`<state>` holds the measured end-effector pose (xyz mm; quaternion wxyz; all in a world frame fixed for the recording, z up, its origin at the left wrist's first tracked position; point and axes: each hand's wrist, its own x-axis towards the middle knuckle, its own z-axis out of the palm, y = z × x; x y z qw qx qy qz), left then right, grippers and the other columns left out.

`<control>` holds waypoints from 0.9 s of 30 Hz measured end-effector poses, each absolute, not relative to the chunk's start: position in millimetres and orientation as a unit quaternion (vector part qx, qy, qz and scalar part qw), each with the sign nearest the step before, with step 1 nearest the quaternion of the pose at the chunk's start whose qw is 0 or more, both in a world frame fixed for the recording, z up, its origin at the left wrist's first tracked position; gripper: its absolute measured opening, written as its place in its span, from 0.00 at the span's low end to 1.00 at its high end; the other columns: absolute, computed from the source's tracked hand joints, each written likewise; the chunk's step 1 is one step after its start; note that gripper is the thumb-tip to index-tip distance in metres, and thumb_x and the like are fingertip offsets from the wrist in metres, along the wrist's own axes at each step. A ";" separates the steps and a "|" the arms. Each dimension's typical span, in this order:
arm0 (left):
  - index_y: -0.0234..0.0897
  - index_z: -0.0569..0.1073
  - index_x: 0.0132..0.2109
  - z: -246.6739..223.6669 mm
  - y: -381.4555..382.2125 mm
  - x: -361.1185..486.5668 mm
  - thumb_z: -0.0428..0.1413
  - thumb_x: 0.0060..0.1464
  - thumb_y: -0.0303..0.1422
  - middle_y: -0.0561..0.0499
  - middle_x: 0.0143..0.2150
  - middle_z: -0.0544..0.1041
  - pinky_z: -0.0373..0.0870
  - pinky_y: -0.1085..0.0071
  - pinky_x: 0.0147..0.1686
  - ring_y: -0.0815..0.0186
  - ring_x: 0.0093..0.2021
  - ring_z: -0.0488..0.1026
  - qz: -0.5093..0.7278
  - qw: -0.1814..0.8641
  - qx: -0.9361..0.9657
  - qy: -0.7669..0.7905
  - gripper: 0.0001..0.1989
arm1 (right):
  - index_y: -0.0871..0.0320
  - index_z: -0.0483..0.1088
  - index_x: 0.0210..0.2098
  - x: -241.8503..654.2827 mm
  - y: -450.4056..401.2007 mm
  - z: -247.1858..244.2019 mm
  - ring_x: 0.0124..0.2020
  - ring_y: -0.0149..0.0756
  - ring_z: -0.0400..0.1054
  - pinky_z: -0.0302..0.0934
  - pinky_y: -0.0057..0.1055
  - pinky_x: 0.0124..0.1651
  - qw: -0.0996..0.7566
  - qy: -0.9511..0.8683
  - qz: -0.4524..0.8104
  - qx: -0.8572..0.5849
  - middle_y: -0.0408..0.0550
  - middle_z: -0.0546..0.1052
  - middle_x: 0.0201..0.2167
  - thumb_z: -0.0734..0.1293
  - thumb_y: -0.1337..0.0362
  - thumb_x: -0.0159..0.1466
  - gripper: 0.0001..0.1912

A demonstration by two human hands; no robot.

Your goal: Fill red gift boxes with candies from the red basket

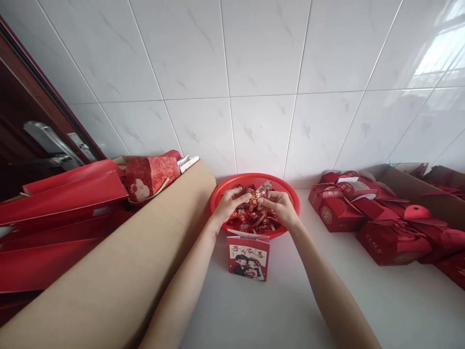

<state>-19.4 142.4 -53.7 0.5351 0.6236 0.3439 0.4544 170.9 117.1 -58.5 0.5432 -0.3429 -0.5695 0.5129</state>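
A red plastic basket (295, 194) stands against the tiled wall and holds many red wrapped candies (250, 220). Over it, my left hand (230, 202) and my right hand (279, 206) almost meet. Between their fingertips is a red candy packet (257, 195) with gold print, pinched from both sides. Just in front of the basket, a small red gift box (249, 257) with a cartoon couple on its front stands upright, its top flaps raised.
A cardboard box (170, 232) with red bags and boxes fills the left side, near a door handle (51, 145). Several closed red gift boxes (394, 242) are piled on the right, before another cardboard box (417, 186).
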 end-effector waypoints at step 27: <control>0.34 0.82 0.41 -61.2 141.6 -23.5 0.68 0.46 0.43 0.47 0.37 0.83 0.74 0.63 0.45 0.57 0.40 0.79 0.441 0.546 0.631 0.331 0.19 | 0.56 0.80 0.34 165.9 112.7 -55.9 0.29 0.34 0.71 0.67 0.31 0.35 0.550 -0.518 0.549 -0.357 0.45 0.80 0.30 0.79 0.50 0.49 0.19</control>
